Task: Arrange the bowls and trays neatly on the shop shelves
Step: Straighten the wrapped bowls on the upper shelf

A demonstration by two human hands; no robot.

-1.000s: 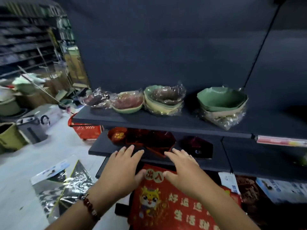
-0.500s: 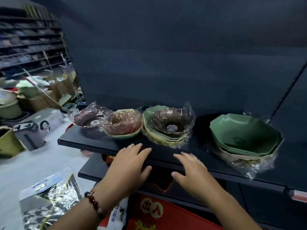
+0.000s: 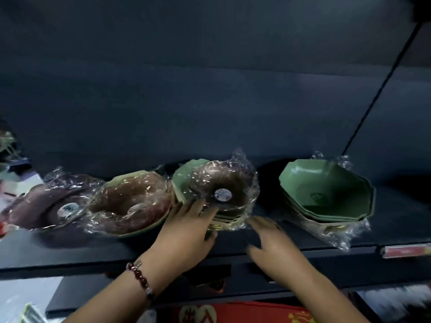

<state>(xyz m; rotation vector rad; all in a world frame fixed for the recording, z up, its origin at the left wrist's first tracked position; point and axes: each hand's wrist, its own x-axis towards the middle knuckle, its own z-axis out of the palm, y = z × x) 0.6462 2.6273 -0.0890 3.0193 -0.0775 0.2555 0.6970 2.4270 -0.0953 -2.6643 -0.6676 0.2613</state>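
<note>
Here my left hand [image 3: 186, 231] touches the crinkly, slippery-wrapped bowl stack [image 3: 214, 194] with straight fingers, right hand [image 3: 272, 243] spread beside it; I'd lift from the stiff rims underneath.

Both bare forearms reach up from the bottom edge of the view over the front edge of the dark shelf [image 3: 70, 248]. The left hand [image 3: 186, 229] lies palm down, fingers straight and held close together, their tips touching the front left side of the plastic-wrapped stack of green and cream bowls [image 3: 217, 194]; the thumb points right along the shelf. A bracelet of dark red beads [image 3: 140, 279] circles the left wrist. The right hand [image 3: 272, 243], blurred, is also palm down with fingers loosely spread and extended toward the front right of the same stack; whether the fingertips touch the wrapping cannot be told. Its thumb sticks out to the left.
</note>
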